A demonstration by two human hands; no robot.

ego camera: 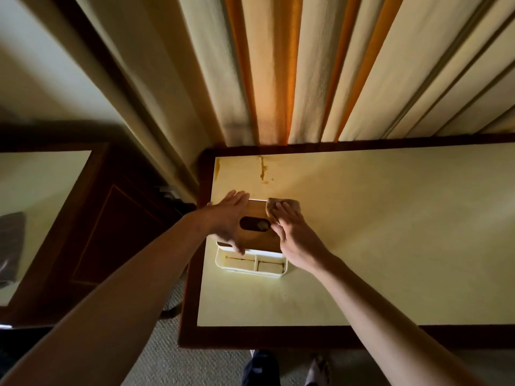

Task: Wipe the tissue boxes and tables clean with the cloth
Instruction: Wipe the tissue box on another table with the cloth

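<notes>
At the far left of the view stands a second tabletop with a pale inlay and a dark wood frame; nothing shows that it is being wiped, so by judgement it remains to be done. Moving right, the left hand lies on the left side of the tissue box, fingers straight and together, thumb at the near edge, steadying the box rather than closing round it. The tissue box has a wooden lid with an oval slot and a white body with two open compartments on its near side; it sits near the left edge of the main tabletop, closer to the far left corner than to the near edge. At the far right corner of the lid, the right hand presses the cloth down with extended fingers; the cloth is bunched under the fingertips. The step in hand is judged to be wiping the lid, an early stage. A brown stain remains on the tabletop beyond the box, toward the far edge, so the tabletop wipe is judged outstanding. Curtains hang behind the far edge.
</notes>
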